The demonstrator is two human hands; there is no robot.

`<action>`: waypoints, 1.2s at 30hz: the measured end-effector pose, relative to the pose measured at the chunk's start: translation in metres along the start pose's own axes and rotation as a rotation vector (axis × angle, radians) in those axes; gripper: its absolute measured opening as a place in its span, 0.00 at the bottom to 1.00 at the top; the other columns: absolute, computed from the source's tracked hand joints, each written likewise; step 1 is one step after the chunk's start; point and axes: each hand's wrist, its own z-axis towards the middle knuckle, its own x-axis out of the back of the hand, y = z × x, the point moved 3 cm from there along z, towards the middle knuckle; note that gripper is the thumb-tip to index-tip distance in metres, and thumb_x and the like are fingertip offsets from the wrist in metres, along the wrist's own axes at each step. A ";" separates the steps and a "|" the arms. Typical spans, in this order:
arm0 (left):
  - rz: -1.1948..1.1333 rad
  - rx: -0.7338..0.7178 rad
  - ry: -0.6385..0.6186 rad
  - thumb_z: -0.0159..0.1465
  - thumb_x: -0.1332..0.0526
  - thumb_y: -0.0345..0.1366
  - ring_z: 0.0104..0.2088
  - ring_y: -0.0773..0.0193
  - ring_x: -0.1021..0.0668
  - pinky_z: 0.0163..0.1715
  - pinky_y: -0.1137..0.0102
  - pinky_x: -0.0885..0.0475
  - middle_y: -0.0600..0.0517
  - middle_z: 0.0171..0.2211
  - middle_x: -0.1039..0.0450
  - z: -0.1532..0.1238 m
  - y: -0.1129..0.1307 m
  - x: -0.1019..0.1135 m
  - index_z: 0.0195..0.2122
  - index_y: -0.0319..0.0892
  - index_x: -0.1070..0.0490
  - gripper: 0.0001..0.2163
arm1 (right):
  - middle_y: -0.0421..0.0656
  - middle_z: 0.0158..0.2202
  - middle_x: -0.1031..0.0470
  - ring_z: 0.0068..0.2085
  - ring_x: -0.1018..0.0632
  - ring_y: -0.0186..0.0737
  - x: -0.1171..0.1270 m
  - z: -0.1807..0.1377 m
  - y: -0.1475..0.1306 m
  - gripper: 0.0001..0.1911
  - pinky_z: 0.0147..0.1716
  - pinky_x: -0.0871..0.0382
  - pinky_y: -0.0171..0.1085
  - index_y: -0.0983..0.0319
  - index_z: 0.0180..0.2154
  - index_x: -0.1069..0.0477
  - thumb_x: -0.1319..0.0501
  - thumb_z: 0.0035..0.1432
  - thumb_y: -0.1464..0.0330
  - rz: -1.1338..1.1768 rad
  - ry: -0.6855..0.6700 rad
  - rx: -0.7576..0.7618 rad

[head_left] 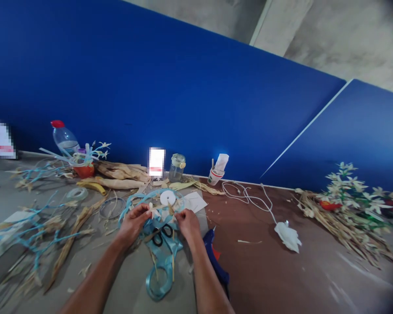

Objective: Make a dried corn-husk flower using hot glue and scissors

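My left hand [136, 221] is closed in a pinch on a small pale flower piece [152, 209], its fingertips pressed together. Opposite it, my right hand [187, 221] pinches a small tan husk piece [171, 211]. Whether the two pieces touch is too small to tell. Beneath the hands lie black-handled scissors [157, 238] and a loose pile of light-blue ribbon [163, 261], which trails toward me in a loop. A white ribbon spool [168, 198] sits just beyond the fingers.
Blue-stemmed husk flowers [36, 240] spread across the left, near dried husks [121, 172]. A glass jar [177, 168] and paper cup [215, 175] stand along the blue partition [183, 87]. A blue glue gun [212, 255] lies beside my right forearm. White flowers [350, 187] stand far right.
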 end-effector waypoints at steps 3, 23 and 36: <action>-0.020 0.014 0.007 0.51 0.31 0.35 0.25 0.69 0.29 0.27 0.75 0.35 0.52 0.25 0.28 -0.002 0.001 -0.003 0.30 0.39 0.25 0.08 | 0.50 0.37 0.23 0.40 0.23 0.47 -0.006 -0.003 -0.003 0.13 0.36 0.37 0.38 0.62 0.32 0.25 0.44 0.56 0.61 -0.103 0.019 0.028; -0.054 0.041 0.020 0.50 0.31 0.37 0.25 0.68 0.29 0.25 0.74 0.36 0.52 0.25 0.28 -0.001 -0.001 0.002 0.29 0.41 0.27 0.08 | 0.40 0.26 0.29 0.25 0.29 0.34 0.028 -0.002 0.002 0.09 0.28 0.36 0.34 0.61 0.30 0.36 0.43 0.51 0.61 1.212 0.395 0.083; -0.053 0.035 -0.014 0.48 0.30 0.39 0.24 0.70 0.31 0.25 0.75 0.37 0.53 0.21 0.29 -0.004 0.004 -0.006 0.26 0.38 0.27 0.11 | 0.39 0.30 0.28 0.37 0.27 0.38 0.053 -0.016 -0.009 0.08 0.44 0.35 0.45 0.58 0.30 0.32 0.35 0.48 0.63 1.626 0.090 0.378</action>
